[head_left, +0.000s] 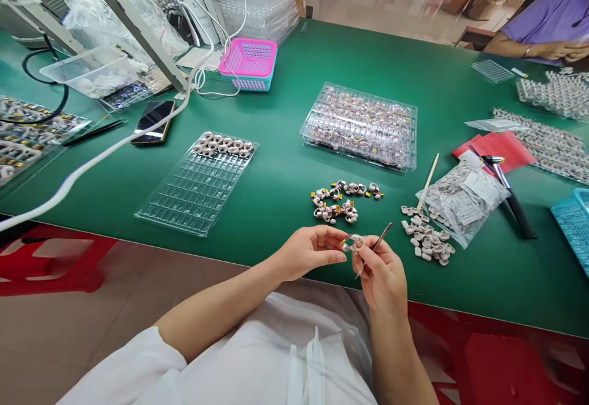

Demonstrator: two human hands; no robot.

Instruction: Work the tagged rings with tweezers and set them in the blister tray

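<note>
Between my two hands, just above the table's front edge, is a small whitish ring-shaped part (356, 243) with a yellow tab on its left side. My left hand (308, 251) pinches it from the left. From the right, the fingers of my right hand (381, 270) touch it and also hold a thin dark pointed tool (383, 237), tilted up to the right. Beyond my hands lies a loose group of similar parts with yellow tabs (335, 211). To the right is a pile of small beige pieces (426, 239), partly under a clear bag (464, 199) of the same pieces.
A clear compartment tray (184, 193) at left has beige parts in its far rows. Filled stacked trays (359, 126) stand farther back. Also around are a pink basket (248, 58), a phone (154, 121), a white cable (115, 147) and a blue basket (575, 221). Another person (547, 24) sits far right.
</note>
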